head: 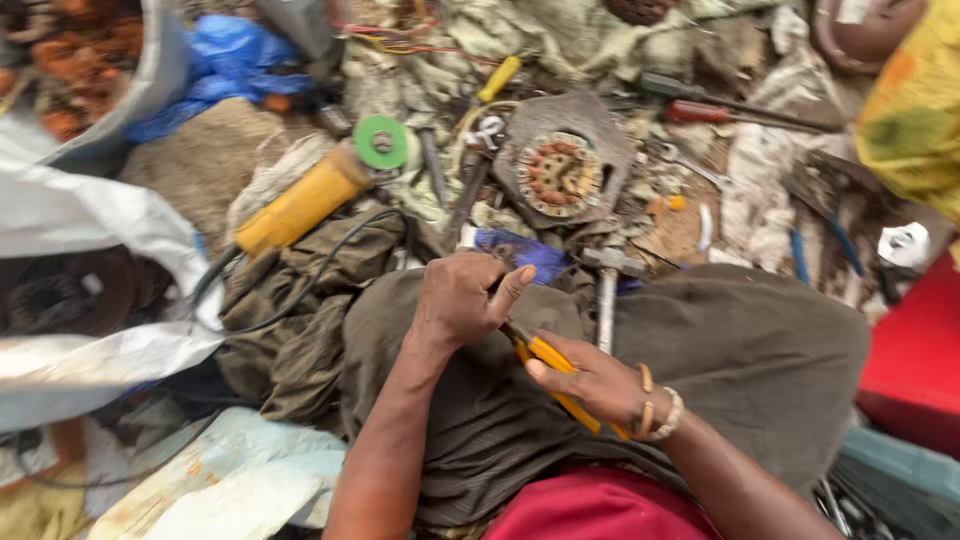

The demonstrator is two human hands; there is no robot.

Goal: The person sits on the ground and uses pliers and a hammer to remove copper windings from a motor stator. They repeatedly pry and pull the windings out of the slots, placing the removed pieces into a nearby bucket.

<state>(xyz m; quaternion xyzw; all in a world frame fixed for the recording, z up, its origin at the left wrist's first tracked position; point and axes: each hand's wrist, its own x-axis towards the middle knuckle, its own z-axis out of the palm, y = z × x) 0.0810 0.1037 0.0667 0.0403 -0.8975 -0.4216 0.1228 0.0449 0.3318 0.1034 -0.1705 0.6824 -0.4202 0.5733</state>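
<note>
A crumpled white plastic sack (90, 215) lies open at the far left, a dark round metal part (70, 292) inside it; a blue plastic bag (232, 62) sits at the top. The yellow-handled pliers (556, 372) rest over the person's lap, on grey-brown cloth (760, 350). The right hand (590, 382) is closed round the handles; the left hand (465, 297) is curled tight at the plier tip, what it pinches hidden. Beyond lie a yellow angle grinder with green disc (320, 190) and a round copper-wound stator (558, 172).
</note>
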